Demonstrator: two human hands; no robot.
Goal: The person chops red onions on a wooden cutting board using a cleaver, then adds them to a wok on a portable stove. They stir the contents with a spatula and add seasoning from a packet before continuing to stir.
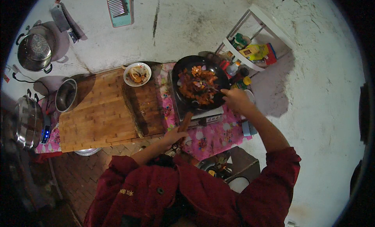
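Observation:
A black wok [177,89] sits on a portable stove [201,121] and holds chopped orange-brown food [196,95] with some pale and purplish pieces. My left hand [175,135] is closed around the wok's wooden handle [185,121], which points towards my body. At the wok's right rim, my right hand [235,99] grips a thin utensil whose far end reaches into the food; its tip is partly hidden there. Left of the wok, a white bowl [137,74] with food stands on a wooden board [96,107].
A metal bowl [66,95] stands at the board's left end, near a steel pot [27,121]. Bottles [233,68] crowd the wok's right side below a white corner shelf [241,58]. Bundled stalks [132,112] lie across the board. A cleaver [61,19] hangs on the wall.

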